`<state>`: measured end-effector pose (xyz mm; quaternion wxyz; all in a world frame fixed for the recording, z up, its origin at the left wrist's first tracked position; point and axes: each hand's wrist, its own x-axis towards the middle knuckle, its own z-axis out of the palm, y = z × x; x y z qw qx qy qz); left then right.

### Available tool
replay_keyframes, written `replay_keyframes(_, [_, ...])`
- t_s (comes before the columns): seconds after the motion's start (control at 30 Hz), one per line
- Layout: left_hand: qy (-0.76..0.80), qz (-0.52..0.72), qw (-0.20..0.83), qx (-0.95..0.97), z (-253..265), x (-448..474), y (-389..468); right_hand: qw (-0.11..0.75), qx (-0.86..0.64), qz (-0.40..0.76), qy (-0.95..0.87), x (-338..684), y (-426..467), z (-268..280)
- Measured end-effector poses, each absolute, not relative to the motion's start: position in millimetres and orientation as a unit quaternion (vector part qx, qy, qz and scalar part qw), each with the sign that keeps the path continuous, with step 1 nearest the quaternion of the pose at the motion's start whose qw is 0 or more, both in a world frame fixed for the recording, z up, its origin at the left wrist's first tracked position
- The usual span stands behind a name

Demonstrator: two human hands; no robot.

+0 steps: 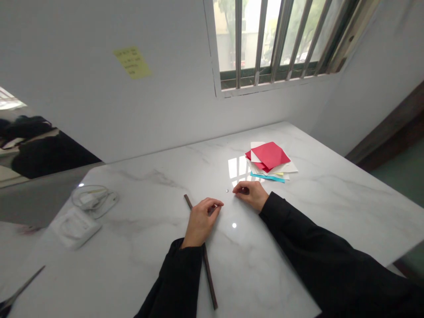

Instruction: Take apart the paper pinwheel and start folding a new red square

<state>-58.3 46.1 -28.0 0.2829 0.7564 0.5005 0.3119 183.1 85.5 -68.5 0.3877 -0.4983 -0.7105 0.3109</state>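
On the worktop, a tiny shiny piece lies loose between the two hands, well in from every edge. The left hand and the right hand each have thumb and fingertips drawn close together near it; whether either pinches something small, I cannot tell. A dark strip runs beneath the left hand towards the near edge. Coloured papers sit in an uneven stack towards the far right corner. As far as shows, the piece is not picked up; no finished step can be made out.
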Motion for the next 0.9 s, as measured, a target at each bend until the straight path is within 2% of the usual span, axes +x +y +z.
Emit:
replay_keyframes(0.23, [0.506,0.363,0.274,0.733,-29.6,-54.5,46.3,0.386,-0.483,0.294,-0.729,181.9,90.4,-70.1])
replay_keyframes(0.9, [0.529,0.374,0.312,0.696,-27.3,-53.2,41.9,0.293,-0.484,0.267,-0.780,225.8,95.0,-58.2])
